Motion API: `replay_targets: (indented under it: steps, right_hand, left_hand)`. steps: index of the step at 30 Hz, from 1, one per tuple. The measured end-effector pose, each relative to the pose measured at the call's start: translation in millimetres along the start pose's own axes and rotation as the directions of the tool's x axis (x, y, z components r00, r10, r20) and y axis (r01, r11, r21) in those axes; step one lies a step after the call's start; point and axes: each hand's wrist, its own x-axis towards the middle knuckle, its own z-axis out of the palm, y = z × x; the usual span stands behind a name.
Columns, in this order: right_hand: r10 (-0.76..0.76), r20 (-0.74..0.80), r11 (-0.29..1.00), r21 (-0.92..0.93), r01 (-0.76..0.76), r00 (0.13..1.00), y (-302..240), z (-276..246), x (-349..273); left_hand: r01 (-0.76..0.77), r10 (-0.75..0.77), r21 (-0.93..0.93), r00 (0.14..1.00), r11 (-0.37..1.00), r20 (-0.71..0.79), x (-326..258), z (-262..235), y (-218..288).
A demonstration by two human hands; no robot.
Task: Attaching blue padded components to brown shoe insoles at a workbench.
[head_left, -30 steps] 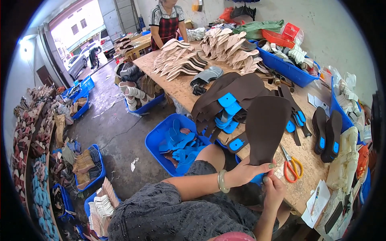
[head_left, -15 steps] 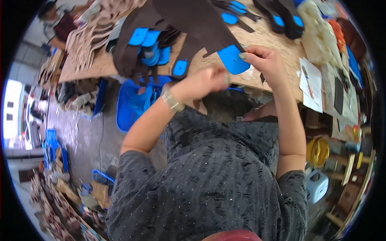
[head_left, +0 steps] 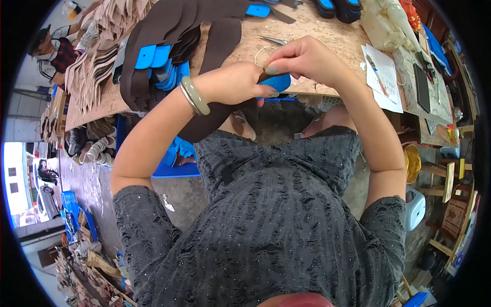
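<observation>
Close together at the table's near edge, both my hands work on one dark brown flat cut piece with a blue patch at its end. My left hand grips the piece from the left, and its brown length hangs below my left forearm. My right hand pinches at the end beside the blue patch; its fingertips partly hide what they hold. To the left lies a pile of similar dark brown pieces with blue patches. A pointed metal tool rests beyond my hands.
Beige cut strips cover the table's left end, near another person. At right are white paper with a pen and a dark flat device. A blue bin stands below the table.
My left hand, blurred before, has come up to the piece beside my right hand. The brown length has swung from the far side to hang under my left forearm. The view has shifted.
</observation>
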Motion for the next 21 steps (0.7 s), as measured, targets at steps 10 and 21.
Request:
replay_targets:
  steps: [10, 21]
  right_hand:
    - [0.162, -0.075, 0.635, 0.771, -0.046, 0.984, 20.0, 5.8, -17.1]
    - [0.210, -0.317, 0.531, 0.831, 0.164, 0.925, 23.4, 24.0, -15.4]
  left_hand:
    - [0.029, -0.022, -0.283, 0.999, 0.959, 0.030, -5.8, 8.5, 3.4]
    - [-0.206, -0.021, -0.777, 0.962, 0.595, -0.271, 0.5, 40.0, -8.5]
